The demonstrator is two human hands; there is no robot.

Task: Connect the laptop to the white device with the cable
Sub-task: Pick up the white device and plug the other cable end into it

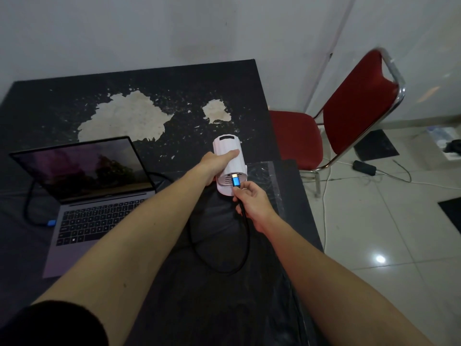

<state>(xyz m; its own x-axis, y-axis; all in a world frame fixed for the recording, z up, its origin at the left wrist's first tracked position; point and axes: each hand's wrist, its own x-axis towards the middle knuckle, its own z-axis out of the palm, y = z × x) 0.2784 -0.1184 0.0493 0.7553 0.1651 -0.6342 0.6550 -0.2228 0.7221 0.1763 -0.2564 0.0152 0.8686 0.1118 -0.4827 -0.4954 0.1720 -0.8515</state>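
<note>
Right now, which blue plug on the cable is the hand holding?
The blue plug at the white device, pinched by the right hand. The other blue plug sits untouched at the laptop's left side.

A red chair (pixel 349 121) with a chrome frame stands just beside the dark table (pixel 174 96) (its top badly peeled), a power adapter (pixel 364 167) on the tiled floor (pixel 374 233).

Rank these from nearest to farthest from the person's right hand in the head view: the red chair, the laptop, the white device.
From the right hand:
1. White device, just ahead of it, with the cable's blue plug at its end face.
2. Laptop, off to the left on the table.
3. Red chair, beyond the table's right edge, on the floor.
</note>
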